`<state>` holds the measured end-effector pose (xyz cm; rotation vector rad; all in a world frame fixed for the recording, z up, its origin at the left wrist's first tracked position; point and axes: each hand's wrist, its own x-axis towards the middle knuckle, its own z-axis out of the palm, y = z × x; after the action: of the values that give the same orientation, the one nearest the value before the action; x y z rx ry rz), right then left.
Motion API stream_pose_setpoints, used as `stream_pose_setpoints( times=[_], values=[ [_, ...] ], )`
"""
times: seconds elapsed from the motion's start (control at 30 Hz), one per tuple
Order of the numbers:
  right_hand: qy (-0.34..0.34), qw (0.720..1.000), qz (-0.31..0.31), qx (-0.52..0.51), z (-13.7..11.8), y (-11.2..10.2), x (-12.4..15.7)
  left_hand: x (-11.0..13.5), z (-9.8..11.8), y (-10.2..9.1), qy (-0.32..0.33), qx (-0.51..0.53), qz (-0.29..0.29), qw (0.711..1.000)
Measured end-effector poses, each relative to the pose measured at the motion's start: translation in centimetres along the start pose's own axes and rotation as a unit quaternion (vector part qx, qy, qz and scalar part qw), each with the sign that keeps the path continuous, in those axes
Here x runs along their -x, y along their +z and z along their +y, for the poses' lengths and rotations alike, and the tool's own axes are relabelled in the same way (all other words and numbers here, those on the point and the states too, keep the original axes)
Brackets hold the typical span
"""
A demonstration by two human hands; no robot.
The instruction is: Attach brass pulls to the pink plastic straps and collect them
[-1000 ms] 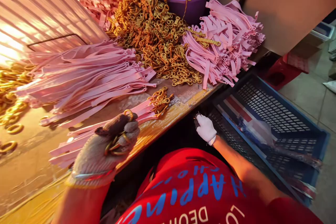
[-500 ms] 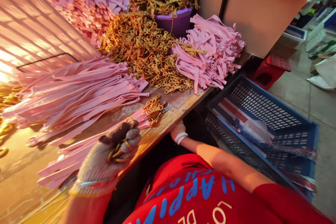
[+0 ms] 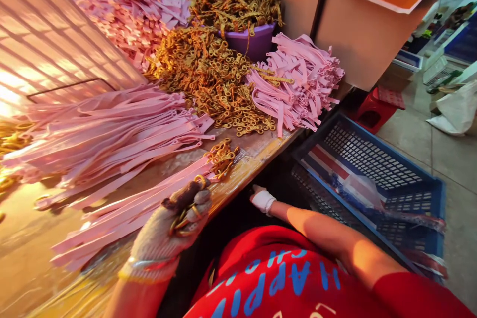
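Observation:
My left hand (image 3: 169,228), in a knitted glove with dark, worn fingertips, is closed around several gold metal rings (image 3: 182,221) at the table's front edge. One more ring sits at its fingertips. Beside it lies a row of pink straps (image 3: 149,203) with gold metal end pieces (image 3: 222,156) bunched at the far end. My right hand (image 3: 263,200), with a white wrap over it, is below the table edge in dark shadow. Its fingers are mostly hidden, so I cannot see whether it holds anything.
Behind are more pink straps (image 3: 108,129), a heap of gold chain-like pieces (image 3: 216,74), and a purple tub (image 3: 257,39) piled with them. Another strap pile (image 3: 298,82) lies right. A blue crate (image 3: 410,169) and red stool (image 3: 378,109) stand on the floor.
My left hand has moved a little right along the table edge, still holding the rings. My right hand has drawn slightly back from under the table edge toward my body.

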<state>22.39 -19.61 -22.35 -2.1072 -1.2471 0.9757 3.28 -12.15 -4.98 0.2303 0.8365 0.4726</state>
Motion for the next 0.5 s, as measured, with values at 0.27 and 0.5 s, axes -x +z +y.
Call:
stream_pose_setpoints(
  times=[0.27, 0.5],
  values=[
    [-0.091, 0.988, 0.110, -0.063, 2.9, -9.9, 7.6, 0.3, 0.3, 0.3, 0.056, -0.078, 0.095, 0.991],
    [-0.135, 0.957, 0.180, -0.183, -1.7, -14.1, 7.7, -2.8, -1.3, 1.1, 0.062, -0.204, -0.019, 0.977]
  ],
)
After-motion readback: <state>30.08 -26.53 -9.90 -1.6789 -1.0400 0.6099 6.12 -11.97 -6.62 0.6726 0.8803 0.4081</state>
